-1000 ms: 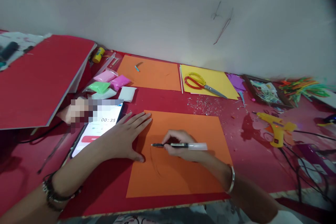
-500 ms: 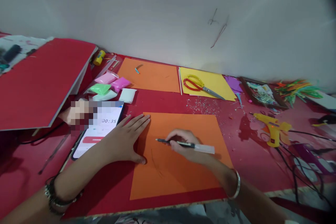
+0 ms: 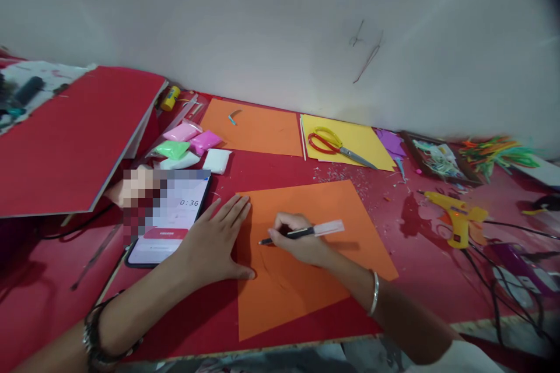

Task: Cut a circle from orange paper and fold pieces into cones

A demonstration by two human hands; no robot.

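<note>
An orange sheet [image 3: 315, 285] lies at a slant on the red table in front of me, with faint dark curved lines on its left part. My left hand [image 3: 216, 245] rests flat with fingers spread, its fingertips and thumb over the sheet's left edge. Between the fingers of my right hand [image 3: 297, 239] is a black pen [image 3: 301, 233] with a clear cap on its back end. The pen's tip points left, at or just above the paper; contact cannot be made out.
A phone [image 3: 175, 227] showing a timer lies at the left, beside another person's blurred hand [image 3: 118, 191]. Behind are clay packets [image 3: 205, 141], scissors [image 3: 339, 148] on yellow sheets [image 3: 371, 143] and a second orange sheet [image 3: 262, 128]. A yellow glue gun [image 3: 457, 215] with cables is at the right.
The orange sheet has turned counter-clockwise under my hands. My right hand and the pen have shifted slightly left, and the pen lies at a different angle. The timer has advanced by a second.
</note>
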